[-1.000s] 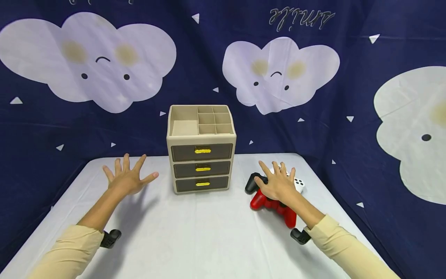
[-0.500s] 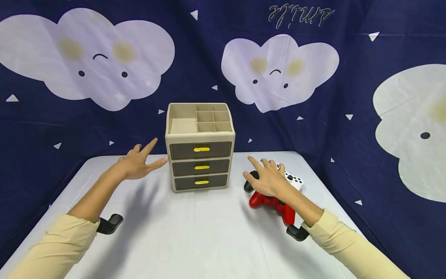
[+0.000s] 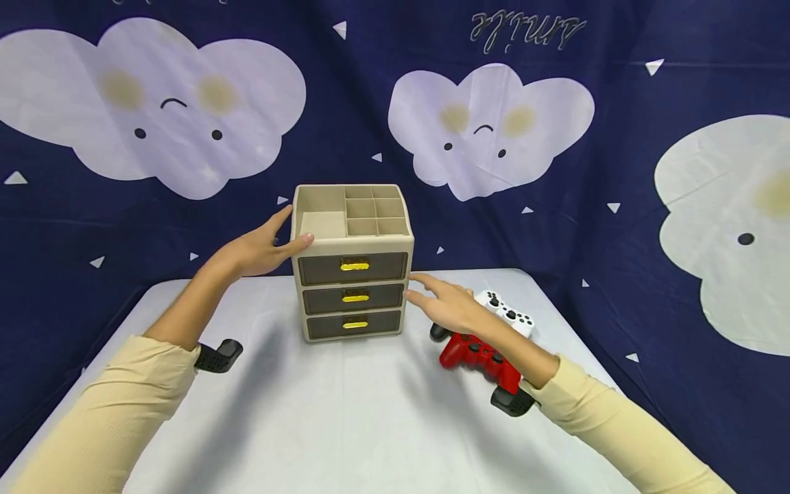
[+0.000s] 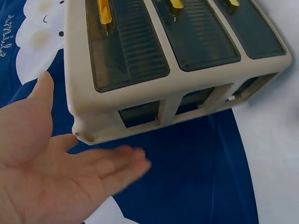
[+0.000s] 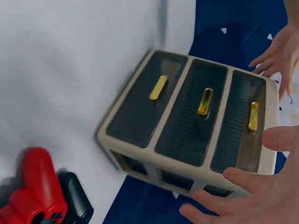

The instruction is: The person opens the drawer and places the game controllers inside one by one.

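A beige desktop organizer [image 3: 370, 244] stands upright at the back of the table, with three dark drawers shut and gold handles. Its divided top trays are bare. My left hand [image 3: 256, 252] is at its upper left corner, fingers extended along the side and thumb in front; the left wrist view shows a gap between palm and organizer [image 4: 140, 91]. On the other side, my right hand [image 3: 453, 305] has its fingers stretched toward the right wall. In the right wrist view these fingers [image 5: 247, 179] overlap the organizer's edge; contact cannot be made out.
Right of the organizer lie a red game controller [image 3: 481, 355], a white one [image 3: 509, 312] and a black one [image 3: 439, 332], partly under my right forearm. White cloth covers the table [image 3: 345, 412]. A dark blue cloud-print curtain [image 3: 345, 103] hangs behind.
My left hand has moved right and up to the organizer's upper left corner. My right hand has moved left from above the controllers to the organizer's right side.
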A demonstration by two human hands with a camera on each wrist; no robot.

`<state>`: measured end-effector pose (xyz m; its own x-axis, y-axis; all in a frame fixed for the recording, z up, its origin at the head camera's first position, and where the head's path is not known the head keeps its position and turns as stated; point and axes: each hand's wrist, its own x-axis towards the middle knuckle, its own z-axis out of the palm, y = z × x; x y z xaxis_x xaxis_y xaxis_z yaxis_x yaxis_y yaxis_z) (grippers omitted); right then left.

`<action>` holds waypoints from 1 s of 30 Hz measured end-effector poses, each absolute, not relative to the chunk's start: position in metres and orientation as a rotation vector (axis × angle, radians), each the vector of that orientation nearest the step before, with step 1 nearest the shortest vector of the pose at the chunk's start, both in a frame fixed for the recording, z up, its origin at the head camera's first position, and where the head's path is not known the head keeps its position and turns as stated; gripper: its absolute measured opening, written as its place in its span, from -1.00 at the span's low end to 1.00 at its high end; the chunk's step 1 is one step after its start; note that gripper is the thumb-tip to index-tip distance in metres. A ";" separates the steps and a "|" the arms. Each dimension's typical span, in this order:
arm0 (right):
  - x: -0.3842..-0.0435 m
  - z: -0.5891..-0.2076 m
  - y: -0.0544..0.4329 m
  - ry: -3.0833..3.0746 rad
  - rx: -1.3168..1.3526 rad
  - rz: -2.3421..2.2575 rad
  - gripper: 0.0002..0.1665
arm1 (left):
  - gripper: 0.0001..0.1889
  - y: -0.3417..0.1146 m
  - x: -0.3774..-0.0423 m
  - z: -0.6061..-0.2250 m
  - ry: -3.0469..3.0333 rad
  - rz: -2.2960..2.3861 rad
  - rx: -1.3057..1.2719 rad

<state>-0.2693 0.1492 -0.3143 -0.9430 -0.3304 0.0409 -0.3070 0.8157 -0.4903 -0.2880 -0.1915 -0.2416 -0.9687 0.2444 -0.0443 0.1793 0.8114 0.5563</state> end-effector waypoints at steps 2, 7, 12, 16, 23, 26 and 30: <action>-0.269 -0.310 0.145 2.870 -0.509 -0.862 -0.29 | 0.02 -0.189 -0.292 -0.240 2.877 0.938 0.309; -0.270 -0.302 0.133 2.747 -0.537 -0.973 -0.28 | -0.06 -0.183 -0.299 -0.234 2.817 1.098 0.253; -0.275 -0.296 0.122 2.678 -0.543 -1.064 -0.32 | -0.08 -0.180 -0.304 -0.231 2.758 1.209 0.182; -0.281 -0.294 0.113 2.578 -0.526 -1.162 -0.35 | -0.10 -0.181 -0.306 -0.232 2.732 1.276 0.139; -0.293 -0.295 0.098 2.392 -0.383 -1.371 -0.32 | -0.11 -0.186 -0.308 -0.240 2.664 1.439 0.116; -0.297 -0.297 0.092 2.333 -0.348 -1.443 -0.33 | -0.11 -0.187 -0.307 -0.243 2.641 1.484 0.136; -0.301 -0.299 0.086 2.283 -0.310 -1.541 -0.36 | -0.12 -0.186 -0.307 -0.246 2.633 1.518 0.145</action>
<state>-0.3007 0.0862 -0.2989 -0.9082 -0.3791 -0.1772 0.0225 0.3787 -0.9253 -0.3068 -0.1862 -0.2464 -0.9906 0.1317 -0.0378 0.0333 0.4989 0.8660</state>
